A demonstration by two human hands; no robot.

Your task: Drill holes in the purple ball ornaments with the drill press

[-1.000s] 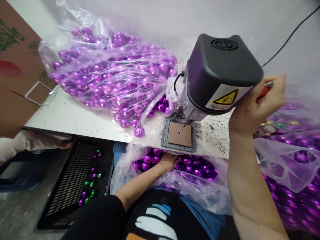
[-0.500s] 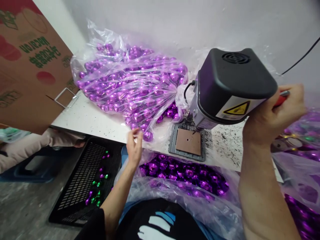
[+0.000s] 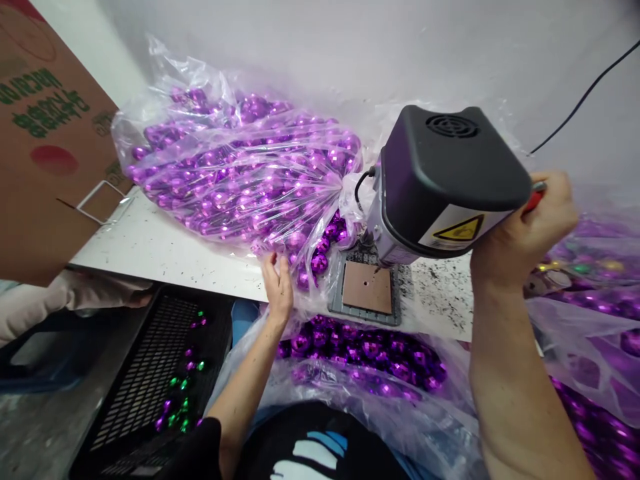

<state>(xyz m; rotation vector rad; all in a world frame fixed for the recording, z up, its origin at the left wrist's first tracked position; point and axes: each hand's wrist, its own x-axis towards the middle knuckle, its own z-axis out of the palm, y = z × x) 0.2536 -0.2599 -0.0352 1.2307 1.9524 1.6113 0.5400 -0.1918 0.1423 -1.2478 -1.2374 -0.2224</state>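
My right hand (image 3: 535,220) is closed round the red handle (image 3: 535,198) of a small black bench drill press (image 3: 450,180). Under its head, a brown square plate (image 3: 367,288) with a small central hole lies on the grey base (image 3: 337,303). My left hand (image 3: 279,287) is open, fingers up, at the front edge of a clear plastic bag (image 3: 235,173) full of shiny purple faceted balls; whether it touches the film I cannot tell. Loose purple balls (image 3: 320,261) lie by the bag's mouth. Another opened bag of purple balls (image 3: 370,350) rests at my lap.
A cardboard box (image 3: 45,173) stands at the left. A black crate (image 3: 140,373) with several green and purple balls sits below the table edge. Dark shavings (image 3: 440,300) litter the white tabletop (image 3: 170,260). More bagged balls (image 3: 590,400) are at the right. Another person's leg (image 3: 75,297) shows left.
My left hand has turned and its fingers have opened beside the bag. More loose purple balls show near the bag's mouth. My right hand stays on the handle; the view has shifted slightly.
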